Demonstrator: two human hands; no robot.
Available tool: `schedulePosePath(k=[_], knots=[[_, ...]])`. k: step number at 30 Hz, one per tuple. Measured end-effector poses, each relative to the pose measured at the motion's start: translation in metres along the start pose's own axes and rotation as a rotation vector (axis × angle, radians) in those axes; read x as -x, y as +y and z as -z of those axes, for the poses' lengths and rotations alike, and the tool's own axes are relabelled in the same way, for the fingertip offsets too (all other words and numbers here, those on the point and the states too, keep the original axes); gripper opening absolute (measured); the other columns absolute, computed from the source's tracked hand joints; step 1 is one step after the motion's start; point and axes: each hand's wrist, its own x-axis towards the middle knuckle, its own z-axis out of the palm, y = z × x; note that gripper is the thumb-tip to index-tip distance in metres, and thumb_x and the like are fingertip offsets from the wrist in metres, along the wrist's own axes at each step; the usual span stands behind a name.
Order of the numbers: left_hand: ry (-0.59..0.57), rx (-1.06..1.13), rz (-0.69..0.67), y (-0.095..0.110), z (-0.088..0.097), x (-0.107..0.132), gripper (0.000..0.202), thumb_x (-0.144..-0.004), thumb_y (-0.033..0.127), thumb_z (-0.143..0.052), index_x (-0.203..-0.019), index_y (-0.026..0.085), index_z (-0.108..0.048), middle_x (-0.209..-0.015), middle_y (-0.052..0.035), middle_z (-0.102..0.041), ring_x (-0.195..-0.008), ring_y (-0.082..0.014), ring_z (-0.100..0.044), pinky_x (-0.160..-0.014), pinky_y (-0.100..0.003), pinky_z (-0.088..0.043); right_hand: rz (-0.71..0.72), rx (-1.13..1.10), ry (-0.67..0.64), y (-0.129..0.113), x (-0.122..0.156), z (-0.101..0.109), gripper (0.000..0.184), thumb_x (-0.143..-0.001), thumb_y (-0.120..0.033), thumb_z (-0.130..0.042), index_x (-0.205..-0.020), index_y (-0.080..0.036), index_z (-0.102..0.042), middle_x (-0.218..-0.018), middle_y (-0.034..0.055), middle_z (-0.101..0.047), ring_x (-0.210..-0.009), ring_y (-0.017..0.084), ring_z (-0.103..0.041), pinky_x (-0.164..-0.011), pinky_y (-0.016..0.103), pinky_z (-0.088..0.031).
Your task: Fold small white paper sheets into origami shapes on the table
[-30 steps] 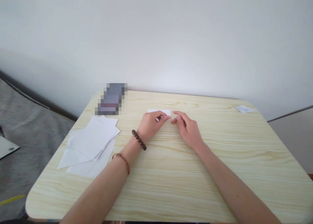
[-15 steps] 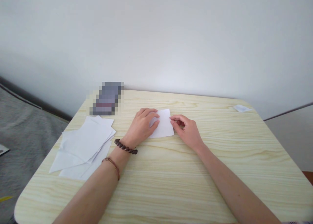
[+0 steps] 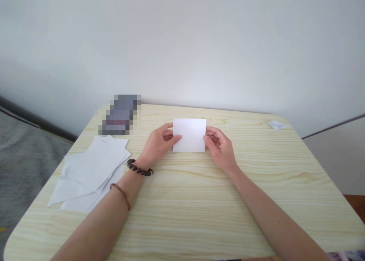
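A small white rectangular sheet of paper [image 3: 190, 135] is held up between my two hands, its face turned toward me. My left hand [image 3: 161, 141] pinches its left edge, thumb on the front and fingers behind. At the right edge, my right hand [image 3: 221, 147] grips it the same way, with the thumb just over the border. Whether the paper's lower edge touches the table cannot be made out. Dark beads and a thin reddish-brown band circle my left wrist and forearm.
Several loose white sheets [image 3: 94, 166] overlap on the left of the pale wood-grain table [image 3: 194, 211]. A pixelated dark rectangular object [image 3: 121, 114] lies behind them. Toward the far right corner is a small folded white paper [image 3: 278, 125]. A white wall [image 3: 199, 48] rises behind the table.
The paper has been raised from the tabletop and now faces me squarely. My left hand has shifted from lying over it to pinching its left edge; my right hand stays at the right edge.
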Motion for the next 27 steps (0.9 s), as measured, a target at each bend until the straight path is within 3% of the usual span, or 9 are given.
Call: schedulePosePath(k=[3,7,12,17,20,23,27], knots=[[-0.052,0.05,0.063,0.007,0.001,0.003,0.036,-0.078,0.041,-0.067,-0.1,0.014,-0.064,-0.099,-0.0092,-0.072,-0.09,-0.0239,-0.068,-0.078,-0.036,-0.056,-0.022,0.025,-0.096,-0.003,0.002,0.002,0.024,-0.085,-0.039,-0.054,-0.099,-0.02,-0.06,-0.08,0.0021,-0.061,-0.066,0.014,-0.055,-0.052,0.023,-0.044],[-0.14,0.075,0.099,0.009,0.005,0.004,0.037,-0.077,0.043,-0.067,-0.103,0.016,-0.065,-0.094,-0.0068,-0.073,-0.087,-0.0239,-0.068,-0.073,-0.032,-0.056,-0.05,0.005,-0.218,-0.007,0.002,0.006,0.022,-0.086,-0.039,-0.054,-0.094,-0.02,-0.061,-0.067,-0.0014,-0.058,-0.055,0.011,-0.049,-0.047,0.022,-0.039],[-0.254,0.103,0.117,0.008,0.01,0.005,0.036,-0.078,0.044,-0.065,-0.102,0.017,-0.066,-0.083,-0.005,-0.073,-0.077,-0.0214,-0.068,-0.069,-0.033,-0.055,-0.028,0.033,-0.227,-0.008,0.002,0.011,0.023,-0.085,-0.04,-0.055,-0.094,-0.021,-0.067,-0.057,-0.0032,-0.055,-0.048,0.01,-0.047,-0.043,0.021,-0.038],[-0.35,0.316,0.233,0.012,0.01,0.004,0.034,-0.081,0.041,-0.056,-0.105,0.019,-0.067,-0.097,-0.0089,-0.072,-0.086,-0.0231,-0.067,-0.075,-0.036,-0.054,0.1,0.115,-0.215,-0.009,0.001,0.016,0.023,-0.084,-0.025,-0.053,-0.098,-0.026,-0.071,-0.092,0.0018,-0.071,-0.078,0.016,-0.063,-0.061,0.026,-0.048],[-0.449,0.47,0.306,0.014,0.01,0.003,0.05,-0.082,0.049,-0.044,-0.114,0.015,-0.063,-0.093,-0.0148,-0.073,-0.082,-0.0278,-0.069,-0.075,-0.043,-0.054,0.202,0.18,-0.206,-0.008,0.002,0.016,0.031,-0.084,-0.017,-0.047,-0.1,-0.026,-0.071,-0.093,0.0027,-0.071,-0.083,0.017,-0.064,-0.067,0.028,-0.048],[-0.408,0.408,0.311,0.017,0.008,0.003,0.06,-0.083,0.062,-0.043,-0.115,0.015,-0.061,-0.092,-0.0158,-0.072,-0.081,-0.029,-0.069,-0.072,-0.044,-0.054,0.281,0.232,-0.186,-0.009,0.002,0.016,0.035,-0.084,-0.014,-0.042,-0.1,-0.025,-0.071,-0.088,0.0034,-0.069,-0.078,0.016,-0.062,-0.065,0.029,-0.048],[-0.276,0.081,0.182,0.017,0.003,0.006,0.044,-0.077,0.05,-0.064,-0.109,0.019,-0.061,-0.076,-0.0027,-0.071,-0.068,-0.0173,-0.064,-0.06,-0.027,-0.05,0.309,0.204,-0.173,-0.013,0.002,0.015,0.035,-0.085,-0.015,-0.041,-0.1,-0.026,-0.071,-0.095,0.003,-0.07,-0.088,0.017,-0.063,-0.074,0.031,-0.049]])
